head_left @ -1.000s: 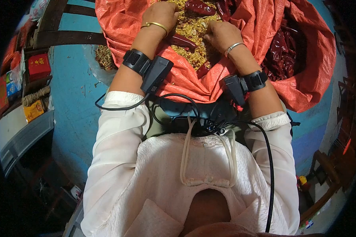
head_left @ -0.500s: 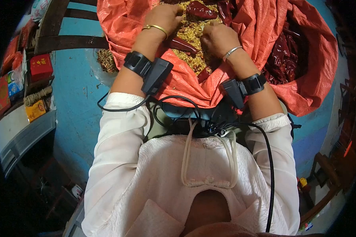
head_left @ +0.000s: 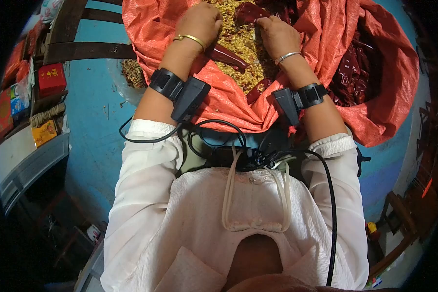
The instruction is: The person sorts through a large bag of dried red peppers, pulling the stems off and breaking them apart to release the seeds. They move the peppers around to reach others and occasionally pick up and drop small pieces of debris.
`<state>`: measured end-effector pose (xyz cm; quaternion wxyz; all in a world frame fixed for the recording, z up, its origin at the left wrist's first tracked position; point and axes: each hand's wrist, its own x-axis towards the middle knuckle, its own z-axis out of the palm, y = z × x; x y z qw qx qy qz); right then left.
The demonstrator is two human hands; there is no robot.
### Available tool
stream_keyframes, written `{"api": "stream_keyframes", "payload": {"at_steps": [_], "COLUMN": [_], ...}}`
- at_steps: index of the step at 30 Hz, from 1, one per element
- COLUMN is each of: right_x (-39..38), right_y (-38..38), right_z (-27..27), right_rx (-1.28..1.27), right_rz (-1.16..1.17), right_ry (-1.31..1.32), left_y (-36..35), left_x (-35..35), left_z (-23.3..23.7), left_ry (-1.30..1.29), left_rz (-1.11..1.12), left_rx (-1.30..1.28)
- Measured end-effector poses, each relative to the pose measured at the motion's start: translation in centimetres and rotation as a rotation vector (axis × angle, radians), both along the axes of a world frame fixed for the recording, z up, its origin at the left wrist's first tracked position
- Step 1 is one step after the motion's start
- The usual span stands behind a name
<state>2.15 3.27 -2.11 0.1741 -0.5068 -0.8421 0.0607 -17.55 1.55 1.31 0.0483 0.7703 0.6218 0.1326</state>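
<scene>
An open orange-red woven sack [head_left: 228, 100] lies in front of me, with yellow seeds [head_left: 238, 44] and several dark red dried chillies inside. My left hand [head_left: 199, 23] is curled over the sack's left part, its fingertips hidden, so what it may hold cannot be made out. On the right, my right hand [head_left: 279, 36] has its fingers closed on the end of a dark red chilli [head_left: 248, 13]. Another chilli [head_left: 228, 56] lies on the seeds between my wrists.
A second orange-red sack [head_left: 394, 92] with dark red chillies [head_left: 353, 73] stands at the right. At the left are a dark wooden chair [head_left: 90, 51], a plastic bag of dried bits [head_left: 131, 73] and a shelf with a red box [head_left: 51, 79]. A black cable [head_left: 334, 214] crosses my right side.
My right hand has moved slightly up and right, from over the seeds to the upper chilli. That chilli has turned a little. My left hand has shifted slightly left.
</scene>
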Motion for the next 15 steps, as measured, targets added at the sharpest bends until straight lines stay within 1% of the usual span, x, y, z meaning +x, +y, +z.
{"api": "stream_keyframes", "payload": {"at_steps": [1, 2, 4, 8, 10, 11, 13, 14, 15], "right_x": [-0.1, -0.2, -0.2, 0.3, 0.4, 0.5, 0.8, 0.9, 1.0], "right_y": [0.0, 0.0, 0.0, 0.2, 0.1, 0.3, 0.6, 0.7, 0.7], "right_z": [-0.1, -0.1, 0.2, 0.1, 0.6, 0.7, 0.8, 1.0, 1.1], "right_rx": [0.017, 0.016, -0.037, -0.057, -0.133, -0.132, -0.195, -0.193, -0.237], "right_rz": [-0.004, -0.003, 0.008, 0.042, 0.019, 0.02, 0.008, 0.007, -0.005], "right_ry": [-0.03, -0.034, -0.124, -0.092, 0.115, 0.113, 0.362, 0.362, 0.403], "left_y": [-0.2, -0.5, -0.6, -0.4, 0.0, 0.0, -0.1, 0.0, 0.0], "left_x": [0.2, 0.4, 0.6, 0.5, 0.2, 0.1, 0.2, 0.1, 0.0], "left_z": [-0.1, -0.3, -0.7, -0.9, -0.9, -1.0, -0.5, -0.2, 0.1], "left_ry": [-0.002, 0.032, 0.063, 0.006, -0.124, -0.126, -0.243, -0.244, -0.157], "left_rz": [0.0, -0.052, -0.159, -0.198, -0.173, -0.171, 0.011, 0.011, 0.048], "left_rx": [-0.002, -0.041, -0.086, -0.115, -0.186, -0.184, -0.147, -0.146, -0.212]}}
